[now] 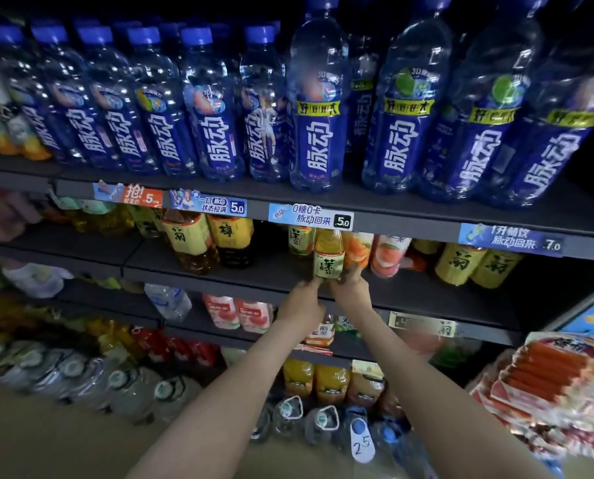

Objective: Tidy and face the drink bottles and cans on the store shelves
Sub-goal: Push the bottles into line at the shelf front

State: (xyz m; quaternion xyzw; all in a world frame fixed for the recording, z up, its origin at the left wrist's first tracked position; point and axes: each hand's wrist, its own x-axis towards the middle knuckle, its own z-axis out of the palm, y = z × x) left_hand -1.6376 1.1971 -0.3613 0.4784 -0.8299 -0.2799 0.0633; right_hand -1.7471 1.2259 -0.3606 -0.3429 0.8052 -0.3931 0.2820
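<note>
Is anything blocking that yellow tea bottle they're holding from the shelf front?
Nothing visible does. The left hand and right hand hold the tea bottle by its base at the front edge of the shelf; other bottles sit only behind and beside it.

"脉动" on blue bottles (318, 146); shelf tag (311, 217) "0糖0卡 脉动回来 5.0"; right tag (511, 240) "7.0"; jug label (362, 444) "25"

From where I stand, small sports-drink bottles (185, 108) line the top shelf (409, 223), with large sports-drink bottles (402, 108) to their right. At the front edge of the second shelf (219, 281) a tea bottle (329, 255) is upright, the left hand (304, 305) and right hand (352, 288) gripping either side of its base. Water jugs (171, 392) sit on the floor below, and sausage packs (547, 371) lie far right.
</note>
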